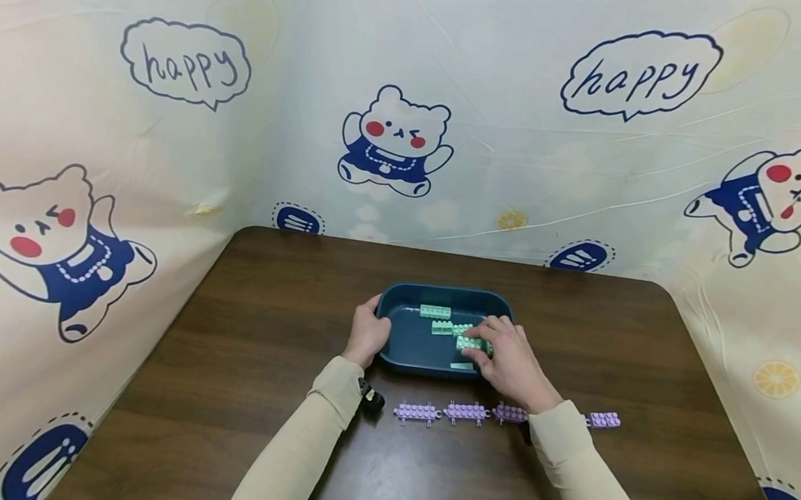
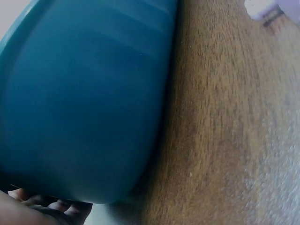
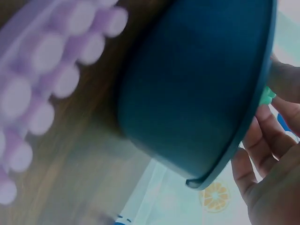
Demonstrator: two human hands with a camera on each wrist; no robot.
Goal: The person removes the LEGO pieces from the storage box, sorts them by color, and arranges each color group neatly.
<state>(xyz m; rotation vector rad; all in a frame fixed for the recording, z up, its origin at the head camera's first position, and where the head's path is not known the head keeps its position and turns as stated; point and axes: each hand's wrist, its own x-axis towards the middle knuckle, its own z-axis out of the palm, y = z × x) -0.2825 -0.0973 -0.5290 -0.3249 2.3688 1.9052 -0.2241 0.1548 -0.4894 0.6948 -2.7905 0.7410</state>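
Observation:
A dark teal tray [image 1: 406,346] stands on the table with several mint-green toy bricks [image 1: 435,312] in it. At its left end my left hand [image 1: 367,333] grips the rim. The left wrist view shows the tray's outer wall [image 2: 89,103] close up, with part of the hand [image 2: 23,208] at the lower left. My right hand [image 1: 508,359] reaches over the tray's right end, thumb and fingers pinching a green brick [image 1: 468,343]. In the right wrist view a bit of green brick [image 3: 267,96] shows between the thumb and fingers, the rest hidden by the tray's rim.
A row of purple toy-brick pieces [image 1: 417,413] with small side pegs lies in front of the tray, partly under my right forearm. The brown wooden table [image 1: 257,333] is enclosed by a printed cloth backdrop [image 1: 493,171].

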